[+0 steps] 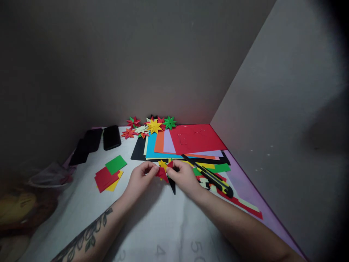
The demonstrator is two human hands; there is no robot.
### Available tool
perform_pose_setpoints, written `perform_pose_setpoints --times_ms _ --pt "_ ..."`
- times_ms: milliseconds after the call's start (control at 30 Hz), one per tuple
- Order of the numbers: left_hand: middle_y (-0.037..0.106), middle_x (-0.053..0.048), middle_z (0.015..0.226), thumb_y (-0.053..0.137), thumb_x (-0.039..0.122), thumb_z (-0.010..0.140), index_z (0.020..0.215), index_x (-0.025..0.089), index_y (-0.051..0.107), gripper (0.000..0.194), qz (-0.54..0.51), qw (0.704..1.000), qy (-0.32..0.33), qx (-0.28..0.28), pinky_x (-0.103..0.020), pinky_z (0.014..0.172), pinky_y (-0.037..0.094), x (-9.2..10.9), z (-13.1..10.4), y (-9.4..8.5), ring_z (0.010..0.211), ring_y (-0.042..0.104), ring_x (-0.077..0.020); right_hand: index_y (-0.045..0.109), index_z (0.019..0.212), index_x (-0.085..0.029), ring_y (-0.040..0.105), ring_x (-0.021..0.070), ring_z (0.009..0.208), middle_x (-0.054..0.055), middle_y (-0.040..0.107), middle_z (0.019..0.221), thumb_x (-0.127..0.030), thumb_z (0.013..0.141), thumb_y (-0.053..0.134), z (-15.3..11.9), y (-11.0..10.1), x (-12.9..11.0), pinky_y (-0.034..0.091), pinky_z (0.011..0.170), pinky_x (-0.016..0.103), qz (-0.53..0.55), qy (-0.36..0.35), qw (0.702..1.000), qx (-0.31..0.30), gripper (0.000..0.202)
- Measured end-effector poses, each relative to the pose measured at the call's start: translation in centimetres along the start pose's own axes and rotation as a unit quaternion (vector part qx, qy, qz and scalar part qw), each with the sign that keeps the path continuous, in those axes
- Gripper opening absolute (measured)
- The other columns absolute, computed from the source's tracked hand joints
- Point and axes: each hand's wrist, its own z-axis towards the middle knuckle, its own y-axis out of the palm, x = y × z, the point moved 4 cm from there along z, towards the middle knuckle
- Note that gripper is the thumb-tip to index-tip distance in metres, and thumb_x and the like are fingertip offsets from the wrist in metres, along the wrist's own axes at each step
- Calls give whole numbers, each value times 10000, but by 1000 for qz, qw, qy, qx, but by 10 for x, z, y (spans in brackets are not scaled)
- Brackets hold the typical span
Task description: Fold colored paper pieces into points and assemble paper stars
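Note:
Between my two hands is a folded paper star (163, 172) with red and yellow points. My left hand (143, 174) pinches its left side between thumb and fingers. On the right side, my right hand (182, 175) pinches it in the same way, its fingertips partly hiding the paper. A dark pointed piece (171, 185) shows just below the star; whether it is joined to it I cannot tell. Beside my right hand lies a yellow and black utility knife (215, 179) on coloured paper strips.
Several finished paper stars (154, 126) sit against the wall. In front of them is a stack of coloured sheets, red sheet (199, 140) uppermost. To the left lie a green paper square (116, 165), red squares (105, 180) and a black phone (111, 137). Paper strips (249, 208) lie right.

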Motion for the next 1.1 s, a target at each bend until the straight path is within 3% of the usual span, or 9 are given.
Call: perform_pose_setpoints --times_ms 233,500,733,933,1000,1100 --pt "582 -1 655 622 357 718 690 150 575 214 -42 999 -22 -6 -206 544 384 -3 1 3 589 506 -109 456 543 -173 361 83 500 -53 404 518 -251 699 549 0 4 5 288 473 203 64 50 996 -33 198" --pt "533 72 589 669 290 679 810 203 430 286 -194 981 -26 -14 -206 526 405 -11 -3 12 515 523 -92 482 555 -165 369 79 488 -47 435 517 -245 685 577 -1 10 8 291 457 200 56 50 995 -59 180" --pt "584 42 634 577 275 763 932 188 461 222 -110 994 11 -24 -219 582 428 -2 -8 6 593 571 -113 518 590 -162 429 85 484 -37 492 527 -276 698 608 -3 12 8 335 450 195 94 53 992 -63 181" --pt "611 14 669 481 318 833 1016 180 477 229 0 998 36 -42 -232 574 440 4 -7 5 622 585 -131 509 548 -162 388 77 477 -45 453 506 -264 669 609 -2 11 7 302 441 192 94 46 993 -61 187" --pt "638 -5 719 456 320 849 1038 182 471 235 9 999 48 -9 -252 612 463 9 -4 -1 681 609 -146 498 542 -164 370 72 473 -55 431 500 -258 660 613 -1 8 7 286 450 196 118 48 990 -59 190" --pt "665 -44 845 454 289 852 1033 199 501 207 31 989 110 90 -312 727 491 31 -18 -18 830 625 -179 502 569 -166 355 64 452 -71 420 492 -267 638 642 5 -4 8 269 450 197 183 78 980 -15 186"
